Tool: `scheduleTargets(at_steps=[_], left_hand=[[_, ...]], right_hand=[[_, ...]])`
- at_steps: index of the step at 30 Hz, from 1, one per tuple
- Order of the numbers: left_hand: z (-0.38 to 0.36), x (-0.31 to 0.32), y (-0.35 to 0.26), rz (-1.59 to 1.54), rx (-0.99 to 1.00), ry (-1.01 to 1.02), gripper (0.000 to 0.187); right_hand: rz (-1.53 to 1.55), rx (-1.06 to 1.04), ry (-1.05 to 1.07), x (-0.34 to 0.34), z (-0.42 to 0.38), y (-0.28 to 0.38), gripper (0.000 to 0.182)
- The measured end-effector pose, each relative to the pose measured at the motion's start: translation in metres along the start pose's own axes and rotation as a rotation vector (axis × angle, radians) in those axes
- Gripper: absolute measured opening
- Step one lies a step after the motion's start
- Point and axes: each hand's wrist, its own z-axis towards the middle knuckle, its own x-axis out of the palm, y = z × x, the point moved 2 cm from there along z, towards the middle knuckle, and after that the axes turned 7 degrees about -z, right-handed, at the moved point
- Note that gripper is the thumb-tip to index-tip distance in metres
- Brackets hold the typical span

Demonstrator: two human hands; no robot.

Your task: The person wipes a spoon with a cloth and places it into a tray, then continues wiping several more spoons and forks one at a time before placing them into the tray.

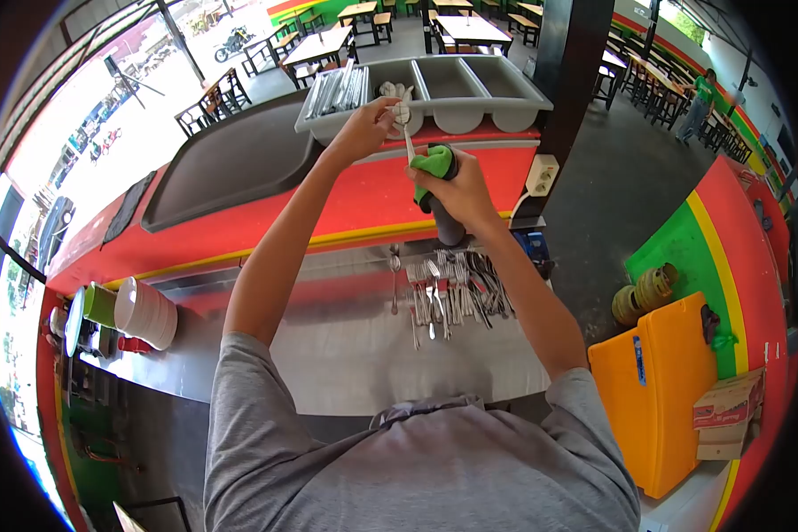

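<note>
My left hand is closed at the fingertips, beside the bowl of a metal spoon at the front wall of a grey cutlery tray. Wrapped in my right hand is a green and dark grey cloth, its grey end hanging down; the spoon's handle runs into it. More spoons show in the compartment just beyond my left fingers. Long, slim silvery pieces fill the leftmost compartment. On the steel counter below lies a spread of forks and spoons.
A large brown serving tray lies left on the red ledge. White buckets stand at the counter's left end. A dark pillar and a power socket are at right, above a yellow-orange box. Farther off is a person.
</note>
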Motion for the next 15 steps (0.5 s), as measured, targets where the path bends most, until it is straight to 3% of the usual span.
scheduleTargets(at_steps=[3, 8, 15], left_hand=[[0.044, -0.014, 0.020, 0.122, 0.052, -0.022, 0.036], [0.084, -0.028, 0.029, 0.107, 0.000, -0.061, 0.041], [0.110, -0.044, 0.048, 0.034, -0.127, -0.050, 0.052]], right_hand=[[-0.163, -0.153, 0.044, -0.006, 0.047, -0.006, 0.035], [-0.151, 0.034, 0.217, -0.019, 0.110, -0.008, 0.032], [-0.393, -0.104, 0.194, -0.034, 0.171, -0.020, 0.031]])
